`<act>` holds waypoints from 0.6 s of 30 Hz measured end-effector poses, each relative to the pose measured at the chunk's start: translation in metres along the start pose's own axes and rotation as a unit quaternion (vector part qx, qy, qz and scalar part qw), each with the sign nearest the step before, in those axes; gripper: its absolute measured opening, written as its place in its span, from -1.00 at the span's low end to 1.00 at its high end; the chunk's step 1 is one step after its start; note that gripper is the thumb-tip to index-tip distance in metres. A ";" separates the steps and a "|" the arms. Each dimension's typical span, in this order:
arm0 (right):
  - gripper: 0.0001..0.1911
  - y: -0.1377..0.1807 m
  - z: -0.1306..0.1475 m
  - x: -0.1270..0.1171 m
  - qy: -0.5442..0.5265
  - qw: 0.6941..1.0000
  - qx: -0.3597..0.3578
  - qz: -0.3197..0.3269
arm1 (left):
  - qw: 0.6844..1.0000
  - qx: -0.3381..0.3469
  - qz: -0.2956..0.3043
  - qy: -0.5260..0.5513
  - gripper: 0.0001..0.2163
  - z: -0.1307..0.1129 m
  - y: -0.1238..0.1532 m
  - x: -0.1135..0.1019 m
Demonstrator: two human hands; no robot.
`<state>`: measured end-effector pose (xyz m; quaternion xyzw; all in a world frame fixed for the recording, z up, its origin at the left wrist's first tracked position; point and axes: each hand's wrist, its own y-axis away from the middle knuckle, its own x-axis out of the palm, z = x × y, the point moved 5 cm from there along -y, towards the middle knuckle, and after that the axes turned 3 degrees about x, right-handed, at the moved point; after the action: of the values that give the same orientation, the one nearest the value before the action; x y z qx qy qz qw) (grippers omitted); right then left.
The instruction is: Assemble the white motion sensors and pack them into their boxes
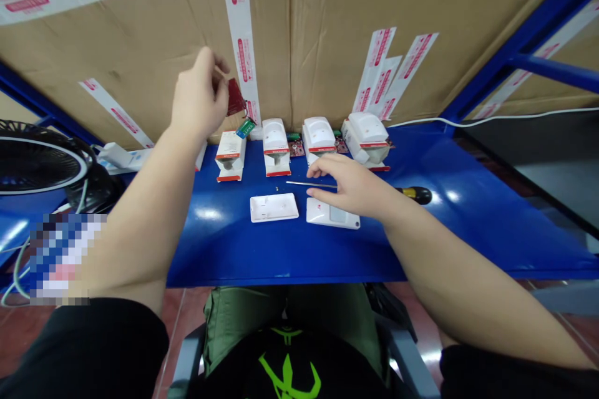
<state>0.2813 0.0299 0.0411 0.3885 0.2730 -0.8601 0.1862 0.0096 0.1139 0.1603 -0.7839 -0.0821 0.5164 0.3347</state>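
Observation:
My left hand (pixel 199 96) is raised above the back of the table, its fingers closed on a red circuit board (pixel 235 98). A green battery (pixel 245 128) dangles from the board over a small box. Lower down, my right hand (pixel 346 182) hovers with thumb and fingers apart, nothing visible between them. It covers the middle of a screwdriver (pixel 414 194), whose shaft sticks out to the left. Just below that hand lies a white cover (pixel 327 215). An open white casing half (pixel 274 207) rests to its left, hollow side up, with a tiny metal piece above it.
Several small boxes (pixel 230 151) line the back, some topped with white devices (pixel 274 135). More red boards (pixel 296 148) lie between them. A black fan (pixel 42 162) and white power strip (pixel 122 159) stand left. Cardboard (pixel 327 31) walls the back of the blue table (pixel 281 255).

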 end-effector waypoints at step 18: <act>-0.62 0.000 0.017 0.033 -0.322 0.945 0.050 0.044 | 0.905 -0.014 0.158 0.395 -0.88 -0.087 0.088 0.026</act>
<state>0.2510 0.0156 0.0248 0.1117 0.1380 -0.9429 0.2818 0.0777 0.0207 0.1081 -0.9309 0.1751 0.2090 0.2429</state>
